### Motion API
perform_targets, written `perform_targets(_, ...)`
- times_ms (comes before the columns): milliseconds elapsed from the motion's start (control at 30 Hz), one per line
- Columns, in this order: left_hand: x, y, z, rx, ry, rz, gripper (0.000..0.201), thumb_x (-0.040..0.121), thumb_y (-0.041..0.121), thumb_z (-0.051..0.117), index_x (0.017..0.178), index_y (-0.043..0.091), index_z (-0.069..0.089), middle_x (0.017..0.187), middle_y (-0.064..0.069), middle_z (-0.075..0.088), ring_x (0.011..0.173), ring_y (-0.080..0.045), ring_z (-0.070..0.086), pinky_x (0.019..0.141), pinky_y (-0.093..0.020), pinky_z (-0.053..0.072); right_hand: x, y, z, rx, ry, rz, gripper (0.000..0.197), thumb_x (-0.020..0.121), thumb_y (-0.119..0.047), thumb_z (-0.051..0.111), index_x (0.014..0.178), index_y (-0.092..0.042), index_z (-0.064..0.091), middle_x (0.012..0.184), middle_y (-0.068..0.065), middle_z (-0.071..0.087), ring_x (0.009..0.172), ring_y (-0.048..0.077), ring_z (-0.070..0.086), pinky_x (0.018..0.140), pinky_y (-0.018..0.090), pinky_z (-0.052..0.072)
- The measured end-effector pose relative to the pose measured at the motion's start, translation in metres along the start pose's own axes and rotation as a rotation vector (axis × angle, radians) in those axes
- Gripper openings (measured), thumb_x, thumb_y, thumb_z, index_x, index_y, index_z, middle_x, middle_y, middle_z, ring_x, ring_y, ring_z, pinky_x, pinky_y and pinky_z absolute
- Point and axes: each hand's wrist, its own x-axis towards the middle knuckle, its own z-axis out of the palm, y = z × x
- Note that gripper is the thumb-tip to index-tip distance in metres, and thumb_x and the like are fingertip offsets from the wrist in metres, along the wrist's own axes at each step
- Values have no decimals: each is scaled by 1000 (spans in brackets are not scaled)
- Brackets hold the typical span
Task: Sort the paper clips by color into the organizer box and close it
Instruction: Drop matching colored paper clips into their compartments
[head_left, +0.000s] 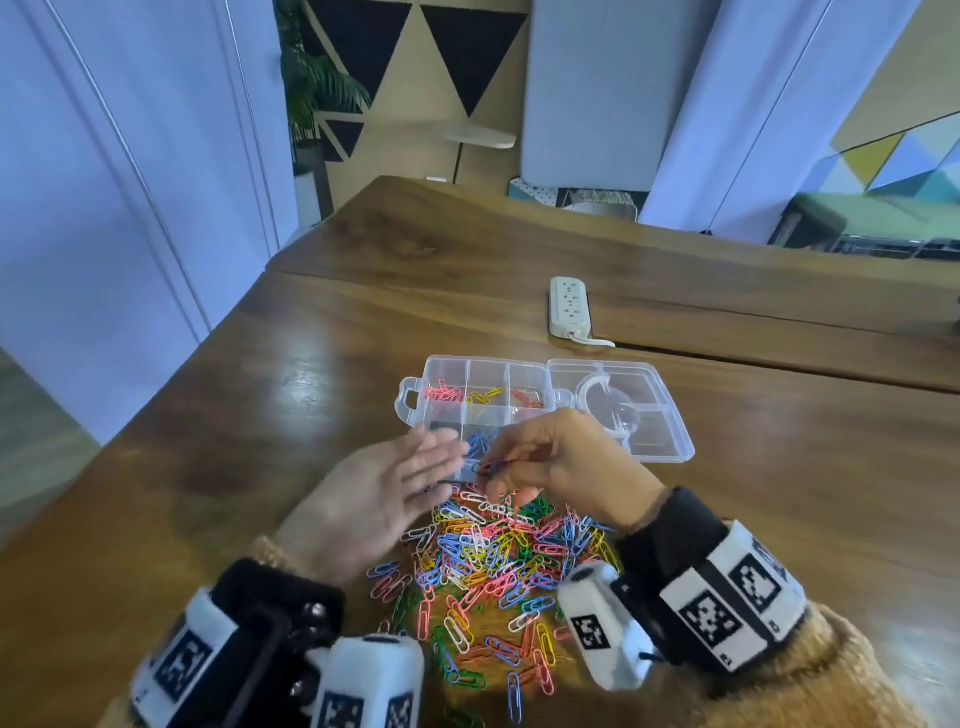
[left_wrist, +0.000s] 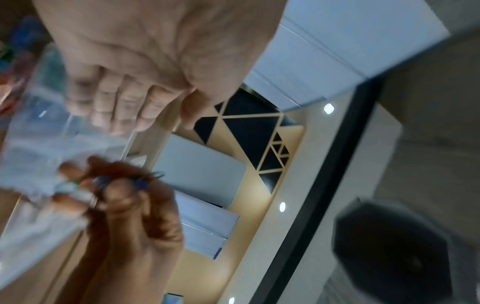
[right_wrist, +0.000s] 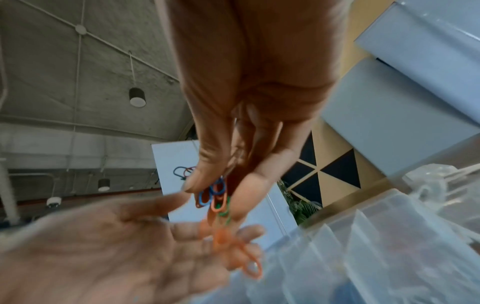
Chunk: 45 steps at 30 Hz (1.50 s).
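The right hand reached down from the top of the frame, thumb and forefinger pinching a small bunch of paper clips — blue, orange and green, with more orange ones dangling below, blurred. Beneath them lay the left hand, palm up, fingers straight and spread, also blurred. To the right stood the clear organizer box, its dividers showing — its contents could not be made out. A ceiling lamp hung at the far left.

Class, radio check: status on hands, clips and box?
Right hand pinching mixed clips; left hand open, flat beside them. Organizer box open, partly filled. Loose pile unsorted; nothing blocking.
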Motion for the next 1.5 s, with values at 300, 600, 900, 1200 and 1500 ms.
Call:
perform_targets(300, 10, -37, 40, -717, -180, -123, 24, 87, 9, 44, 84, -5, 64, 78, -18, 66, 65, -24, 64, 62, -36, 59, -10, -24, 9, -115, 42, -120, 25, 75, 0, 65, 90, -18, 72, 84, -2, 72, 79, 7, 65, 77, 20, 50)
perform_targets(600, 5, -46, 40, -656, -199, -115, 36, 100, 14, 30, 113, -9, 55, 102, -23, 65, 88, -32, 67, 74, -39, 57, -31, -9, 19, 64, 173, -100, 44, 78, 12, 57, 89, -30, 66, 87, -3, 73, 88, 6, 67, 84, 29, 53)
perform_targets(900, -8, -41, 45, -666, -278, -109, 26, 87, 14, 53, 109, 1, 52, 93, -15, 55, 89, -25, 56, 85, -41, 54, -39, -11, 20, -1, 381, -160, 42, 78, 13, 55, 87, -25, 71, 81, -10, 71, 77, 9, 67, 69, 32, 56)
perform_targets(1200, -7, -48, 42, -614, -274, -153, 55, 94, 51, 43, 98, 0, 64, 100, -15, 62, 92, -25, 65, 80, -33, 53, -34, -15, 30, -67, 317, -262, 20, 77, -7, 66, 83, -25, 70, 92, -13, 65, 75, -3, 60, 65, 7, 45)
perform_targets(1500, 1, -60, 30, -570, -329, -137, 60, 96, 48, 41, 122, -5, 52, 124, -16, 56, 128, -22, 49, 91, -36, 49, -28, -11, 37, -160, 264, -278, 16, 72, -4, 66, 75, -20, 66, 80, -9, 64, 75, 5, 61, 66, 13, 48)
